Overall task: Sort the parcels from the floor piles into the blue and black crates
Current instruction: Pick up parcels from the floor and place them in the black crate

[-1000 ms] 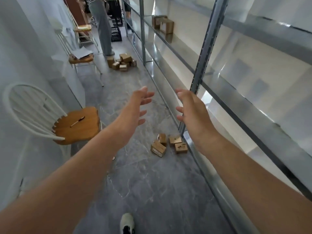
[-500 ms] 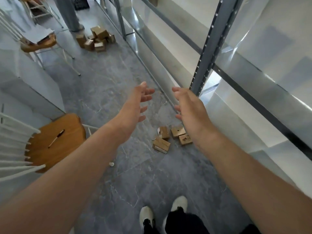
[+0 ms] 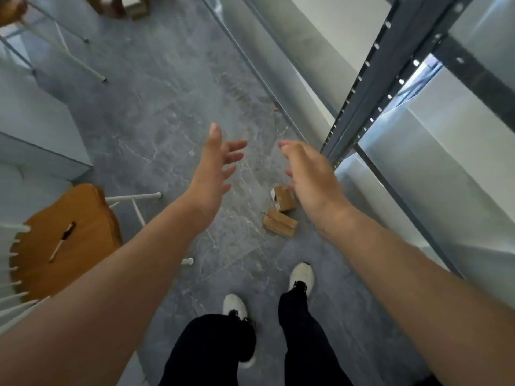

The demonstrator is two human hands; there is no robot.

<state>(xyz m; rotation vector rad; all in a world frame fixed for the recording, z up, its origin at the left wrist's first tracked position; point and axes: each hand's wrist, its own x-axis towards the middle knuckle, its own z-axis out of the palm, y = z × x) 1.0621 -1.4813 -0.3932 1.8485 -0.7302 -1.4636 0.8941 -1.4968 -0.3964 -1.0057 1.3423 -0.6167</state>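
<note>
A small pile of brown cardboard parcels lies on the grey floor just ahead of my feet: one parcel (image 3: 284, 198) stands further off, another (image 3: 279, 226) lies nearer. My right hand (image 3: 312, 174) hovers above them and hides part of the pile; its fingers are spread and hold nothing. My left hand (image 3: 216, 169) is stretched out to the left of the pile, fingers apart and empty. A second pile of parcels (image 3: 131, 5) shows at the top edge. No crate is in view.
A grey metal shelving rack (image 3: 370, 87) runs along the right side of the aisle. A wooden-seated white chair (image 3: 69, 238) with a pen on it stands at the left. Another chair's legs (image 3: 69, 51) stand at the upper left. My shoes (image 3: 302, 275) are on the floor below.
The view has tilted down and I have stepped closer to the near pile. Both hands stay outstretched and empty, now over the parcels; my legs and both shoes have come into view.
</note>
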